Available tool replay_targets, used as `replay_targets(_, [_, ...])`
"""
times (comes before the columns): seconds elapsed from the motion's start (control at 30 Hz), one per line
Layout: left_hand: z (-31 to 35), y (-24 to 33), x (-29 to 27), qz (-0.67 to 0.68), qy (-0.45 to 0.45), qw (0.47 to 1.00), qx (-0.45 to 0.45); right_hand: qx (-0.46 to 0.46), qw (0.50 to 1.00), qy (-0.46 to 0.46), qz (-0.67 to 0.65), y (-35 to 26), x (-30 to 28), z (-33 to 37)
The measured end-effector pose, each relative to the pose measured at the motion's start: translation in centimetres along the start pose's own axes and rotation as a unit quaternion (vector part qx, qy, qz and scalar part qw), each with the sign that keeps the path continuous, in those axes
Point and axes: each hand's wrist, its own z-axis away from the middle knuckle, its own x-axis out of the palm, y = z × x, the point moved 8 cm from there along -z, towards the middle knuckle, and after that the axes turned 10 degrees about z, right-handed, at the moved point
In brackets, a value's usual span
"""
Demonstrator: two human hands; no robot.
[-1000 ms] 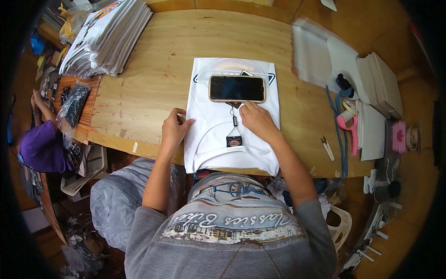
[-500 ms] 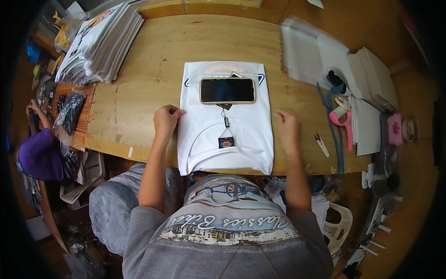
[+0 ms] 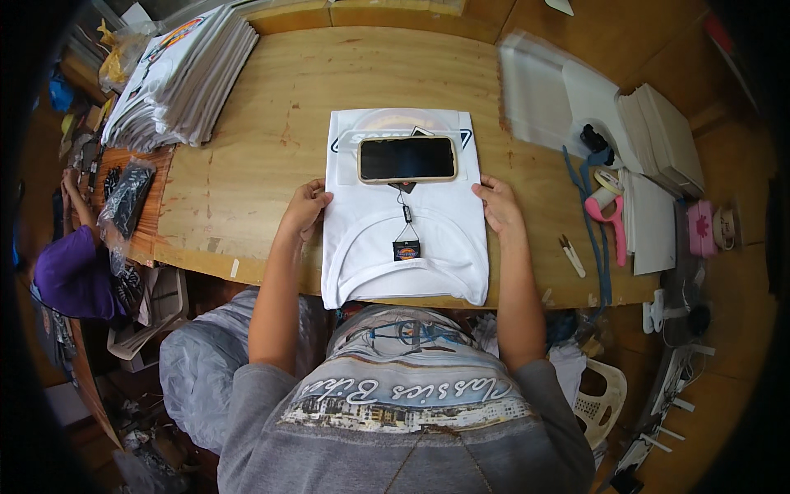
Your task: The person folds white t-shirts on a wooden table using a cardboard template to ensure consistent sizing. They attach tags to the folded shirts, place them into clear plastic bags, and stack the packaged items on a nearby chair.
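Observation:
A folded white T-shirt (image 3: 354, 214) lies on the table in front of me, its ribbed neckline nearest my body. Across its far half rests a smartphone (image 3: 407, 159) in a light-rimmed case, screen dark, on top of a clear sheet. A black hang tag (image 3: 406, 249) on a cord lies inside the neck opening. My left hand (image 3: 308, 206) pinches the shirt's left edge, thumb on top. At the opposite edge my right hand (image 3: 499, 202) grips in the same way, with its lower fingers partly hidden.
A tall stack of folded white shirts (image 3: 185, 78) stands far left on the wooden table (image 3: 370, 70). Clear plastic bags (image 3: 535, 90), a pink tape dispenser (image 3: 607, 210), thread snips (image 3: 572, 256) and a blue strip (image 3: 580, 193) lie right. Another person in a purple top (image 3: 78, 276) sits left.
My right hand has come inward from beside the shirt and taken its right edge. My left hand has closed on the left edge. Shirt and phone have shifted slightly right.

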Motion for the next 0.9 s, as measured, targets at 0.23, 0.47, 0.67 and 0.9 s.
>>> replay_targets(0.23, [4.9, 0.7, 1.2, 0.095, 0.024, 0.994, 0.047, -0.035, 0.998, -0.002, 0.049, -0.8, 1.2, 3.9])
replay_targets(0.47, [16.0, -2.8, 0.6, -0.275, 0.119, 0.953, 0.044, 0.005, 0.972, 0.036, 0.232, 1.5, 0.4, 15.5])
replay_targets(0.67, [15.8, -4.7, 1.1, -0.191, 0.041, 0.974, 0.111, 0.03, 0.984, 0.004, 0.173, 3.1, 0.8, 17.3])
replay_targets(0.9, [16.2, -3.4, 2.3, -0.453, 0.032, 0.89, -0.037, -0.003, 0.816, -0.09, 0.572, 1.3, 1.9, 17.3])
